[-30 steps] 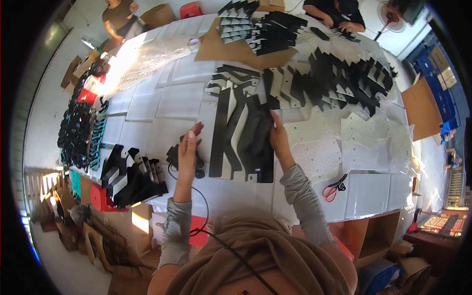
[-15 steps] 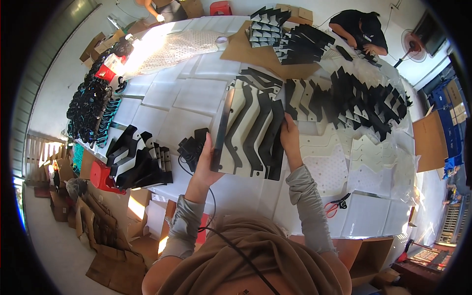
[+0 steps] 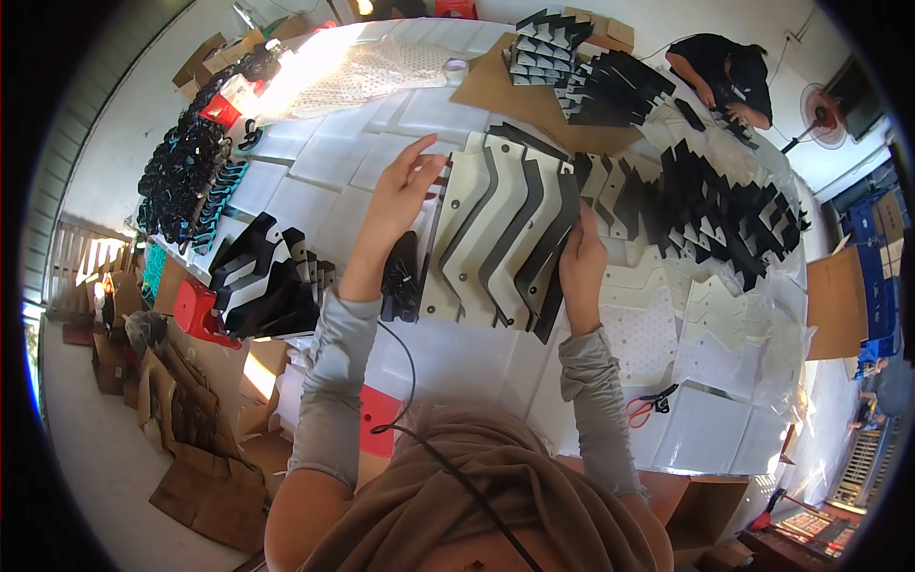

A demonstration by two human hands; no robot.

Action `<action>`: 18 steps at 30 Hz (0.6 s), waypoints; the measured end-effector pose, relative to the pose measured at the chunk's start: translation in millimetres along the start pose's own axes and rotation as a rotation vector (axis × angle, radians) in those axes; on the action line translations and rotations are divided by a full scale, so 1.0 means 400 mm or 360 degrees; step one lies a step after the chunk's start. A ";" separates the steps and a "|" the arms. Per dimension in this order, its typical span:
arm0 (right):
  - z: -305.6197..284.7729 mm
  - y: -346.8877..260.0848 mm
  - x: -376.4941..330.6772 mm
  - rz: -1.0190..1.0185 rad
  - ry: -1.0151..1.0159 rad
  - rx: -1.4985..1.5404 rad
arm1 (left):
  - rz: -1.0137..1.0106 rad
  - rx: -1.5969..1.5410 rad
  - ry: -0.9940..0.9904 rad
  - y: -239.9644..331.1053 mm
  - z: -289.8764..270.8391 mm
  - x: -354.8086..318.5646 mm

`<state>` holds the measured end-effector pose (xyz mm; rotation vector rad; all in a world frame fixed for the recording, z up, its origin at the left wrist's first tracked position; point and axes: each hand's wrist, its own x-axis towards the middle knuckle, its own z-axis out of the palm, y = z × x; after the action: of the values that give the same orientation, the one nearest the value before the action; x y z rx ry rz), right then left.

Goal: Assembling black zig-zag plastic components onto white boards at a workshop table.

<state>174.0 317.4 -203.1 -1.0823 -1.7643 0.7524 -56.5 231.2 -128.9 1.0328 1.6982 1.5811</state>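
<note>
1. A person leans over a wide counter [image 3: 315, 172] covered in white sheets, both grey-sleeved forearms reaching up from the lower edge of the view.
2. A black cable runs from the person's brown head covering up toward the counter's near edge, beside a red stool [image 3: 381, 419].
3. Red-handled scissors [image 3: 650, 405] lie on the white sheets to the right of the right forearm.
4. The right hand [image 3: 581, 267] rests on the right edge of a fanned stack of cream and black angled pieces [image 3: 500, 238]; its grip is closed on that edge, fingers curled over the outer black strip.
5. The left hand [image 3: 400, 195] lies at the stack's upper left corner, its grip loose and open, fingers spread and touching the top cream piece.
6. The stack sits at the counter's centre, directly between the two hands, the pieces overlapping like shingles.
7. A small black bundle [image 3: 400, 281] sits just left of the stack, under the left wrist.
8. Further left, a pile of black and white cut pieces [image 3: 262, 281] rests near the counter edge.
9. Beyond the stack, many black cut shapes [image 3: 710, 205] spread across the right side.
10. At the far end, another person in black [image 3: 724, 71] bends over the counter.
</note>
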 end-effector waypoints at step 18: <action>-0.032 -0.013 0.025 -0.0121 0.0069 -0.0222 | 0.0124 0.1163 -0.0421 0.019 0.039 0.236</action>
<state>181.7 324.9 -189.8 -1.1084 -1.8316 0.5628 -91.6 319.7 -115.2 1.5848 2.0996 0.7944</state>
